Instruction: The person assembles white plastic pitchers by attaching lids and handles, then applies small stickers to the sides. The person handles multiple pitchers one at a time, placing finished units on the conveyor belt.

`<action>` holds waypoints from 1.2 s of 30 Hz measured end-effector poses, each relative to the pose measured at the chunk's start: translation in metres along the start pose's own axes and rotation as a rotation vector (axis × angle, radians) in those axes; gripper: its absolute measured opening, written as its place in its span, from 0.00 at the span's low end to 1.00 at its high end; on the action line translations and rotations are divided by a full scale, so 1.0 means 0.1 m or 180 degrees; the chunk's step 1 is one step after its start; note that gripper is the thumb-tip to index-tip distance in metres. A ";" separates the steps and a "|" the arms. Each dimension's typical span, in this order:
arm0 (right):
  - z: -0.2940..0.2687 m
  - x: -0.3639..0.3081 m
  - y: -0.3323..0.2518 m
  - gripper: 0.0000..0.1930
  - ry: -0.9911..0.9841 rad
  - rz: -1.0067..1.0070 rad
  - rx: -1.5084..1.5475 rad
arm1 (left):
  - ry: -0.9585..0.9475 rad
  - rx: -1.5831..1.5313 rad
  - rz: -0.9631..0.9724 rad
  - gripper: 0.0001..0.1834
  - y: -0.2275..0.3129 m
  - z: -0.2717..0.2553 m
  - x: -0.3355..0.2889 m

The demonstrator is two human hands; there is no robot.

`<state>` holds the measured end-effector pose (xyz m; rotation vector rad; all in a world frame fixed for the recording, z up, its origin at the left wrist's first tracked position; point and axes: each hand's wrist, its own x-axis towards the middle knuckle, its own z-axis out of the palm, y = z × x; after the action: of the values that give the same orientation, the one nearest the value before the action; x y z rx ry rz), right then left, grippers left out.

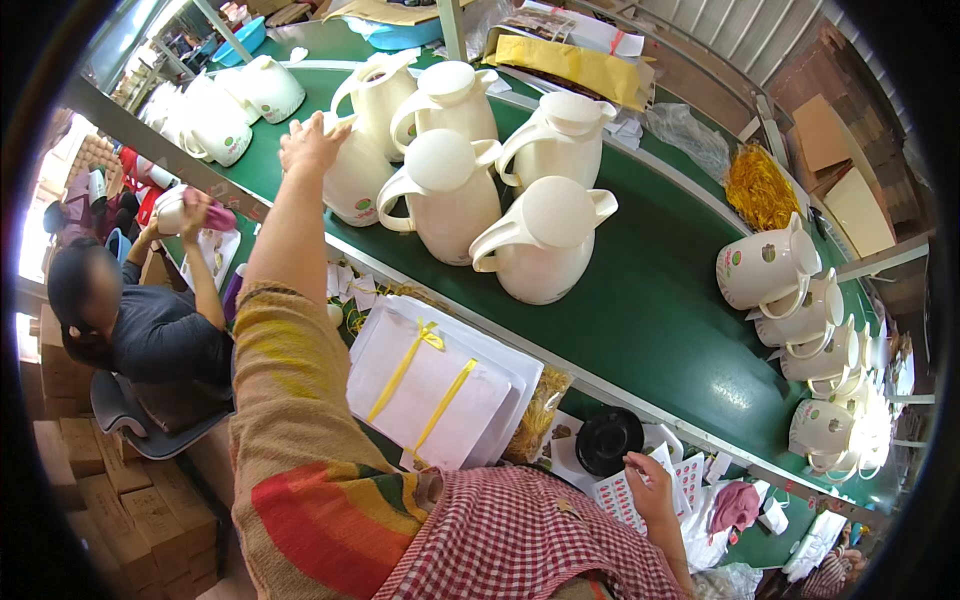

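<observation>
My left arm is stretched far out over the green conveyor belt [660, 270]. At its end, my left hand [312, 146] is closed over the top of a cream jug [357, 182], hiding its upper part; this jug leans to one side. Close by stand several more cream jugs with lids and handles, among them one in the middle [445, 200] and the nearest one [545, 250]. My right hand [652, 492] is low by my apron, fingers apart and holding nothing. It is nearest to sheets of small red stickers [688, 482] and a round black disc [609, 441].
A stack of white sheets [440, 375] with yellow ribbons lies along the belt's near edge. Golden tinsel [762, 188] lies at the far right, near a row of jugs [765, 265]. At left, a seated co-worker [170, 325] handles another jug with a pink cloth.
</observation>
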<state>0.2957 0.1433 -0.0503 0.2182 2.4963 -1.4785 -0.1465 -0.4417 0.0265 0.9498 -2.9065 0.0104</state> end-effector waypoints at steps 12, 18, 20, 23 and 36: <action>0.06 0.08 0.08 0.13 -0.0186 -0.0146 0.0029 | -0.0560 -0.2500 0.2190 0.23 0.35 0.28 -2.33; 0.03 0.09 -0.14 0.13 -0.0418 -0.0560 -0.0058 | -0.1570 -0.2532 0.1538 0.28 0.75 0.41 -2.60; -0.06 0.13 -0.18 0.14 -0.0431 -0.0911 -0.0128 | -0.1998 -0.4231 0.1352 0.21 0.84 0.62 -2.59; -0.39 0.28 -0.29 0.14 -0.0123 -0.1332 -0.0744 | -0.0246 -0.4530 0.1897 0.15 1.26 0.67 -2.99; -1.50 0.88 -0.83 0.48 0.0309 -0.1317 -0.1606 | -0.0460 -0.3847 0.3065 0.15 2.01 -0.10 -4.93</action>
<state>0.1729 0.2355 0.0654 -0.3404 3.0200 -0.9087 0.1319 0.0109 0.0005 -0.6191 -2.3669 -1.4991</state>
